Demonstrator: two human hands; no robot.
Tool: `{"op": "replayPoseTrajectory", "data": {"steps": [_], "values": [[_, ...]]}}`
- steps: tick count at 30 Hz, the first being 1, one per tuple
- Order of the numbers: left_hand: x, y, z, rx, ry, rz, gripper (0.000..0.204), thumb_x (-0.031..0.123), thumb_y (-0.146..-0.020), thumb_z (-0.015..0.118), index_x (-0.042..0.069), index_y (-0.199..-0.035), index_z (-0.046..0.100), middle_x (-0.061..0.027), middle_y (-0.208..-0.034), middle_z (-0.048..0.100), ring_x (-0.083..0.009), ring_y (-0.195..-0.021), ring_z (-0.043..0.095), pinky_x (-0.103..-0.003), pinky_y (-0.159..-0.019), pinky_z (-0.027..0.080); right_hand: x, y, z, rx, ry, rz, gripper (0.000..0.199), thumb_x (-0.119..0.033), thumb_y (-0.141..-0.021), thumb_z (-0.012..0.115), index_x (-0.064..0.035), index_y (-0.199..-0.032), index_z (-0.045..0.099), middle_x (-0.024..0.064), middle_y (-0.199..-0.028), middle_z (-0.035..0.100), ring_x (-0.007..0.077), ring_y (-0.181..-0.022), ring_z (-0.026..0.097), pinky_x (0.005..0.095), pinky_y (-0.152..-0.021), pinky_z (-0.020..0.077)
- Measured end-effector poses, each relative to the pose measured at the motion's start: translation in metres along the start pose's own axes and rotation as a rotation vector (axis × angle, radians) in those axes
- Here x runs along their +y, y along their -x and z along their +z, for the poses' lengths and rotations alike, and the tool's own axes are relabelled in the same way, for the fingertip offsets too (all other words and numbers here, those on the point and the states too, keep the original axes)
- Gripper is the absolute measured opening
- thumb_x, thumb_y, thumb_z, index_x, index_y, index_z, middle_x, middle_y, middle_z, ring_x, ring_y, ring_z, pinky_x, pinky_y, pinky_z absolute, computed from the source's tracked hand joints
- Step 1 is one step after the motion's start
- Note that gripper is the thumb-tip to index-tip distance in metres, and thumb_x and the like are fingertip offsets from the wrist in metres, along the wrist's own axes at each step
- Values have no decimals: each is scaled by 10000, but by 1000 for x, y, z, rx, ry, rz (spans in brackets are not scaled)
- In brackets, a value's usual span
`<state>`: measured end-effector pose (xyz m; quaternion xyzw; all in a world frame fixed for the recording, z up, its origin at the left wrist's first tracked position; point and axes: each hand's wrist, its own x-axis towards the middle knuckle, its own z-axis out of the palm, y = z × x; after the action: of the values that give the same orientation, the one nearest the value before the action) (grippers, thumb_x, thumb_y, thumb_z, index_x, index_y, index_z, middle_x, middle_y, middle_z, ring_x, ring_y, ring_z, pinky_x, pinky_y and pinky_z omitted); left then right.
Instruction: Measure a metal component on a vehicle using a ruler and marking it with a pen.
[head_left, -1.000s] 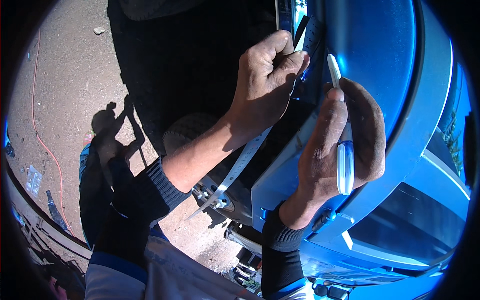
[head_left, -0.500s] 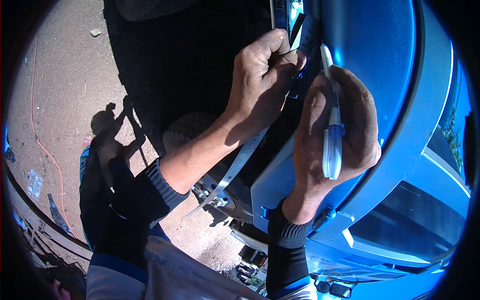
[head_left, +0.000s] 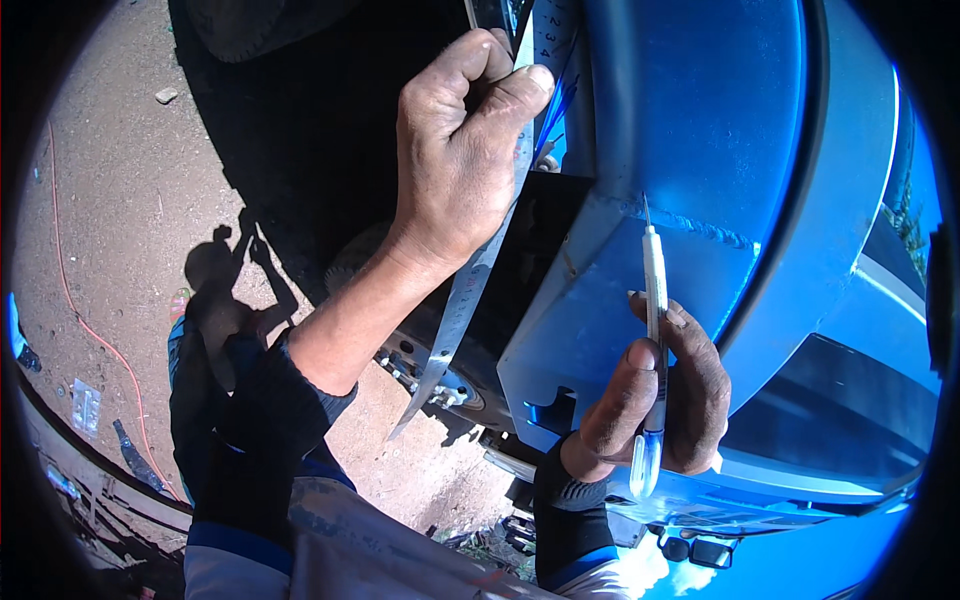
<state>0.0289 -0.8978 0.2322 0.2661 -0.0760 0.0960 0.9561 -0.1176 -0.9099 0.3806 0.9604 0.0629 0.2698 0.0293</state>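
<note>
Reddish-brown dirt ground (head_left: 120,200) fills the left side, crossed by a thin orange cord (head_left: 75,300), with a small pale stone (head_left: 166,96) near the top, the person's dark shadow (head_left: 235,290) at centre, and scattered litter (head_left: 85,408) along the lower left edge.

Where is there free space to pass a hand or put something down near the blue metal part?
Free: the reddish dirt ground left of the left hand, bordered by the orange cord. Also the flat blue panel between the measuring tape and the right hand holding a scriber. Crowded: below the panel, around the bolts.
</note>
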Motion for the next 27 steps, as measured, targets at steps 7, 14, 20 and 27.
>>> {"op": "replayPoseTrajectory", "data": {"steps": [7,14,20,27], "values": [[-1,2,1,-14,-31,-23,327,134,-955,642,74,-677,479,32,-609,400,-26,-566,423,-199,-536,384,-3,3,2,-132,8,69,263,-93,-928,656,50,-1147,629,238,-1044,705,324,-958,728,427,-847,589],[-2,0,1,1,-25,0,331,153,-954,649,81,-676,484,21,-603,417,-40,-571,443,-199,-556,399,-11,-23,28,-106,70,10,300,-96,-890,719,74,-1128,651,208,-1005,727,258,-921,731,342,-834,569],[-5,2,-5,-3,24,-41,289,144,-962,657,72,-713,529,9,-653,473,-40,-658,518,-205,-645,463,2,-48,69,34,56,-157,257,-14,-835,761,42,-1080,707,155,-957,752,189,-866,744,278,-786,576],[-9,1,-6,-12,82,-31,250,164,-992,636,63,-772,572,-2,-710,544,-44,-721,587,-197,-695,507,4,-58,84,87,130,-133,223,-29,-840,767,22,-1054,727,134,-897,760,174,-786,744,254,-705,574]]}}
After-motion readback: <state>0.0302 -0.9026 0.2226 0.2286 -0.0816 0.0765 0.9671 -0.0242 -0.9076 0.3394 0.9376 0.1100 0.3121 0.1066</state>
